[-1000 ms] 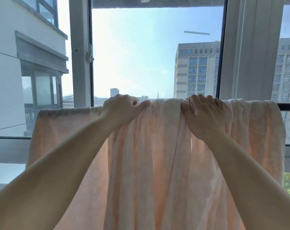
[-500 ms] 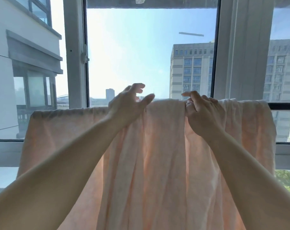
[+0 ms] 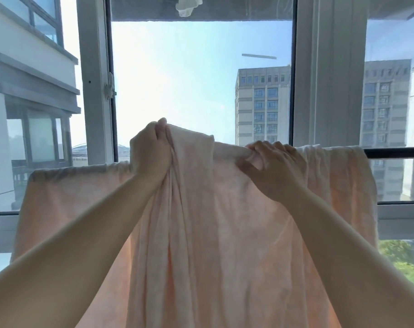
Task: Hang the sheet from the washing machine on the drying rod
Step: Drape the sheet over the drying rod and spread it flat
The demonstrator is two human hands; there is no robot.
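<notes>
A pale pink sheet (image 3: 220, 233) hangs draped over a dark drying rod (image 3: 395, 153) that runs across the window. Only the rod's right end shows; the rest is under the cloth. My left hand (image 3: 151, 152) grips a bunched fold of the sheet and holds it lifted above the rod line. My right hand (image 3: 272, 171) holds the sheet's top edge at the rod, fingers curled over it and thumb pinching the cloth. The sheet between my hands is gathered into vertical folds.
Directly behind the rod stands a window (image 3: 201, 91) with a white frame post (image 3: 94, 79) at left and a wide post (image 3: 329, 72) at right. A white cloth (image 3: 188, 5) hangs at the top. Buildings stand outside.
My left hand has closed on a fold of the sheet and raised it above the rod. My right hand went from loose fingers to pinching the top edge. The camera tilted slightly.
</notes>
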